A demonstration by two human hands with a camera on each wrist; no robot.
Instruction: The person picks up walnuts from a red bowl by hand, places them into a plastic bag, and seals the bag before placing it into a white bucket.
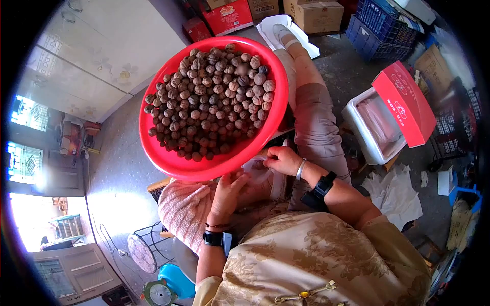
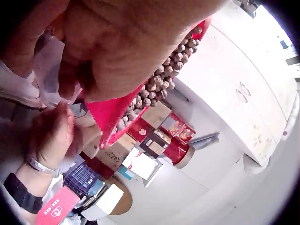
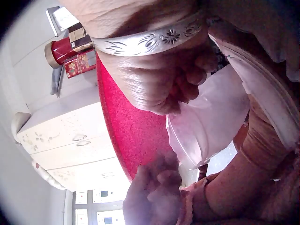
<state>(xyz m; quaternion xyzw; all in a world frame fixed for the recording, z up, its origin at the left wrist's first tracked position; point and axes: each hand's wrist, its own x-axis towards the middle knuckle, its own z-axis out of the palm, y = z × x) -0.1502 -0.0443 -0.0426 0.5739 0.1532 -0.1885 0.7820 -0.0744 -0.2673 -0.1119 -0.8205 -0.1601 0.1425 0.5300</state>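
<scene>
A big red basin (image 1: 153, 150) full of walnuts (image 1: 214, 92) stands tilted in front of the person's lap. Close under its near rim, both hands are on a thin translucent plastic bag (image 3: 211, 117). The right hand (image 1: 284, 160), wearing a silver bracelet, pinches the bag's edge with curled fingers; in the right wrist view this hand (image 3: 154, 89) has the bag hanging from its fingertips. Opposite it, the left hand (image 1: 229, 193) grips the bag's other side with bent fingers. The left wrist view shows the left hand (image 2: 126, 42) large, partly covering the bag (image 2: 47, 65).
A white foam box (image 1: 360, 137) with plastic bags inside and a red lid (image 1: 406, 104) stands at the right. Blue crates (image 1: 380, 30) and cardboard boxes (image 1: 319, 18) are at the back. A pink towel (image 1: 181, 209) lies over the left thigh; a white cabinet (image 1: 107, 51) stands at the left.
</scene>
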